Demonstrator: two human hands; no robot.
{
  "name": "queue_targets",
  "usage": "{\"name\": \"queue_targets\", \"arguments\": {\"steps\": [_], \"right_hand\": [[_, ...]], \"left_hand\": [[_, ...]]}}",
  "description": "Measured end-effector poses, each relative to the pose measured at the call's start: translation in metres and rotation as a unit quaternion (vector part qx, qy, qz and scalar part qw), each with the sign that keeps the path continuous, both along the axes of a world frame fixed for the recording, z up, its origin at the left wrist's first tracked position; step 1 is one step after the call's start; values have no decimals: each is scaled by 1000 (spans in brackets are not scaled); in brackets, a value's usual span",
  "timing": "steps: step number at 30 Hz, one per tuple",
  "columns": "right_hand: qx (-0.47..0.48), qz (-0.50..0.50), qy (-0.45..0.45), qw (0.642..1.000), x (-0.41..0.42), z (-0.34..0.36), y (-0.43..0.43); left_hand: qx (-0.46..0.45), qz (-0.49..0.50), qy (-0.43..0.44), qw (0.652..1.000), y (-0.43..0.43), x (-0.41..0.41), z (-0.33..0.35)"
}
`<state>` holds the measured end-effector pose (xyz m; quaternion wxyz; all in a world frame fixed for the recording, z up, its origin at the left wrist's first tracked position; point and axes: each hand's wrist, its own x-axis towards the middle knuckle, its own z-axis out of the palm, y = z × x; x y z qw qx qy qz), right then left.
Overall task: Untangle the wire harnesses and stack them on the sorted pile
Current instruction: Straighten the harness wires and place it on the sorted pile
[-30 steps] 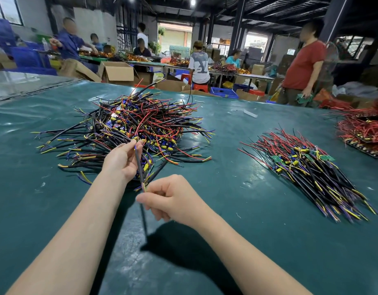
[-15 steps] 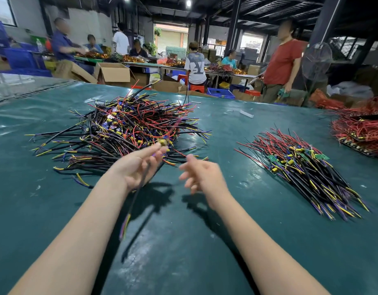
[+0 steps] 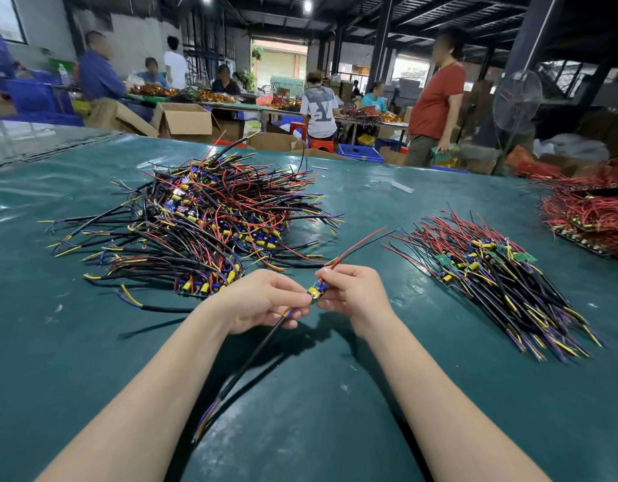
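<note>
Your table cover [image 3: 544,412] is a glossy teal sheet, wrinkled toward ten o'clock. The wire harness [image 3: 254,356] you hold wears smooth black plastic sheathing; the cardboard box [image 3: 187,118] at eleven o'clock looks matt brown.

The left hand [image 3: 265,302] and the right hand [image 3: 354,293] hold one wire harness [image 3: 316,292] above the green desk [image 3: 335,422]. The left hand pinches the end where the black cable [image 3: 255,353] begins. The right hand pinches the opposite end, from which a red wire [image 3: 361,243] runs up and to the right. The black cable slopes down toward the left forearm. The tangled pile [image 3: 203,224] lies beyond the left hand. The sorted pile [image 3: 492,273] lies to the right, well apart.
</note>
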<state>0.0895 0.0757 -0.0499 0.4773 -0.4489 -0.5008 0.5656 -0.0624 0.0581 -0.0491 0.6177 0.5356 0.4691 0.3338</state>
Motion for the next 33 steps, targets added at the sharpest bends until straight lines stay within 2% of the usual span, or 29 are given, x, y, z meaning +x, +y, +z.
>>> {"name": "queue_targets", "arguments": {"steps": [3, 11, 16, 19, 22, 25, 26, 28, 31, 33], "right_hand": [[-2, -14, 28, 999, 7, 2, 5], [-7, -154, 106, 982, 38, -5, 22], [-137, -112, 225, 958, 49, -5, 29], [-160, -119, 277, 940, 52, -3, 35], [-156, -179, 307, 922, 50, -3, 37], [-135, -221, 331, 907, 54, -9, 37], [-132, -223, 323, 910, 53, -10, 37], [-111, -209, 246, 940, 46, -9, 32], [-2, -105, 32, 994, 26, 0, 24], [84, -14, -109, 990, 17, 7, 17]], "left_hand": [[10, -24, -4, 1000, -1, -1, -1], [5, -97, 5, 995, -8, 10, -3], [-4, -141, 9, 990, -12, 13, -2], [2, -160, 30, 987, -10, 17, 2], [21, -123, 28, 992, -8, 17, 3], [58, 22, -15, 998, -1, 15, 2], [57, 90, -55, 993, 2, 13, 1], [48, 200, -132, 970, 7, 6, -1], [51, 260, -168, 949, 10, 4, -5], [58, 270, -186, 943, 11, 8, -5]]}}
